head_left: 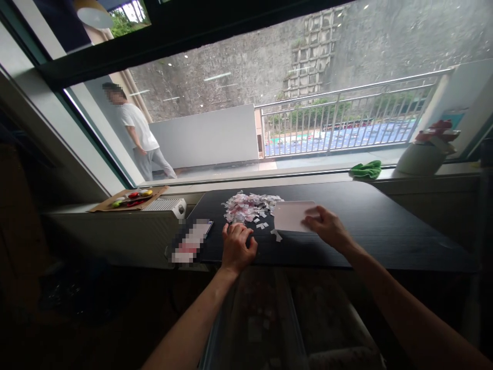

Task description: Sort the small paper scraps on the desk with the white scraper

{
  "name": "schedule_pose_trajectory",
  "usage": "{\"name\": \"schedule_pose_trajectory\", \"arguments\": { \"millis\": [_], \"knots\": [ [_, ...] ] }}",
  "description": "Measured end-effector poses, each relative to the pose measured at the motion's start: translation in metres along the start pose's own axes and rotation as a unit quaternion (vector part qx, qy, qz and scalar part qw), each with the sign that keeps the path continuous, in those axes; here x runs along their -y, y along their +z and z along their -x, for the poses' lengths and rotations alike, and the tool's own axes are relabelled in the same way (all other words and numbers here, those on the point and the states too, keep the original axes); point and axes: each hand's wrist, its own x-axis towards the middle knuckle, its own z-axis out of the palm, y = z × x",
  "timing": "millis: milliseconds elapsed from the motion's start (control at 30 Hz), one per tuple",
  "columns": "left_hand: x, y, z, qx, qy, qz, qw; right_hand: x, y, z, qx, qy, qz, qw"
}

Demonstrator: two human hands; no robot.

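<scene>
A loose heap of small torn paper scraps [250, 205], white with pinkish print, lies on the black tabletop. My left hand [236, 247] is at the heap's near edge, its fingers loosely bent and the thumb apart; I see nothing held in it. A pale, flat rectangular card or thin board [292, 216] is gripped at its right end by my right hand [327, 226], whose fingertips are blurred. The card's left side meets the heap's right side. Several stray scraps [276, 235] lie in front of it.
A phone [192, 241] lies at the left of the black table [385, 226]. Beyond it are a radiator [154, 231] and cardboard with colourful items [131, 198]. A green cloth [365, 169] and pale container [421, 156] stand along the sill. Outside the window, a person [136, 128] walks.
</scene>
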Motion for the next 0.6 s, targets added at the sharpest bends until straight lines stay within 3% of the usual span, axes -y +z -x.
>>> {"name": "schedule_pose_trajectory", "arguments": {
  "millis": [233,333,500,600],
  "knots": [
    [0.001,0.001,0.001,-0.004,0.001,-0.004,1.0,0.005,0.008,0.015,0.001,-0.032,-0.049,0.998],
    [0.001,0.0,0.001,-0.003,0.001,-0.004,1.0,0.009,0.0,0.021,0.012,-0.028,0.006,1.0],
    [-0.001,-0.001,0.0,-0.001,-0.002,0.0,1.0,0.013,-0.028,0.031,-0.049,-0.014,0.1,0.994],
    [-0.001,-0.002,0.0,0.002,-0.002,0.001,1.0,0.016,-0.032,0.034,-0.078,-0.035,0.132,0.988]
  ]
}}
